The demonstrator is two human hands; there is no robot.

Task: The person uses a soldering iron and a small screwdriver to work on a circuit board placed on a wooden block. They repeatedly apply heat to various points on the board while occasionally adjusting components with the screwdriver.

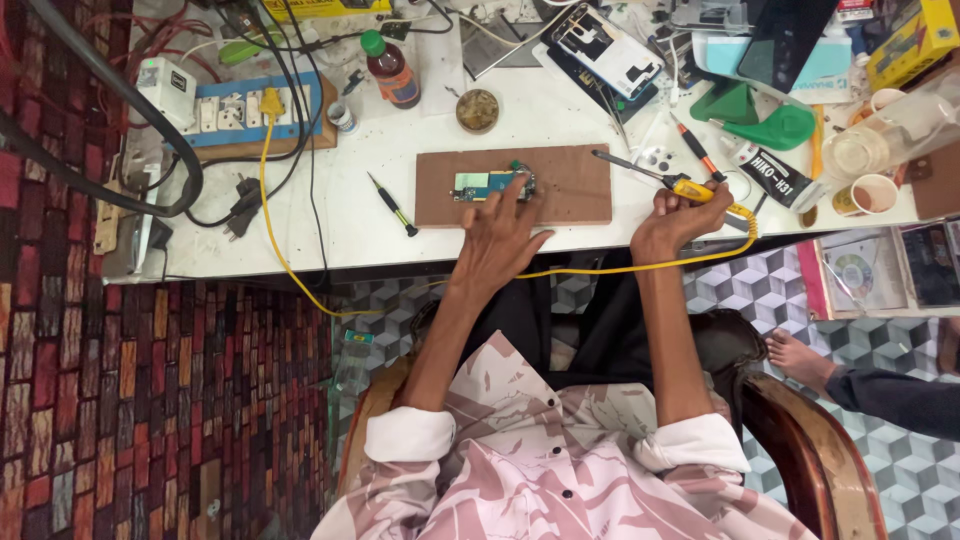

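two hands are at work over a cluttered white table (330,235). starting at the far left, at about nine o'clock from the wooden board, a power strip (240,112) sits with a yellow plug in it, and a yellow cable (270,230) drops off the table edge. a small green-handled screwdriver (392,205) lies just left of the board, and a brown bottle (390,70) stands at eleven o'clock.

the wooden board (570,185) lies flat near the front edge, and a small circuit board (487,184) rests on its left half. the left hand (503,232) is spread open, fingertips pressing the circuit board down, gripping nothing. the circuit board looks light, thin, stiff and fragile; it is probably best pinned or lifted by its bare edges, away from the parts on it. its long axis runs nine to three o'clock.

at three o'clock the right hand (676,218) is closed around the yellow handle of a soldering iron (655,175). the tip points toward ten o'clock, hovering over the wooden board's right end, apart from the circuit board. its handle should be the only safe place to hold.
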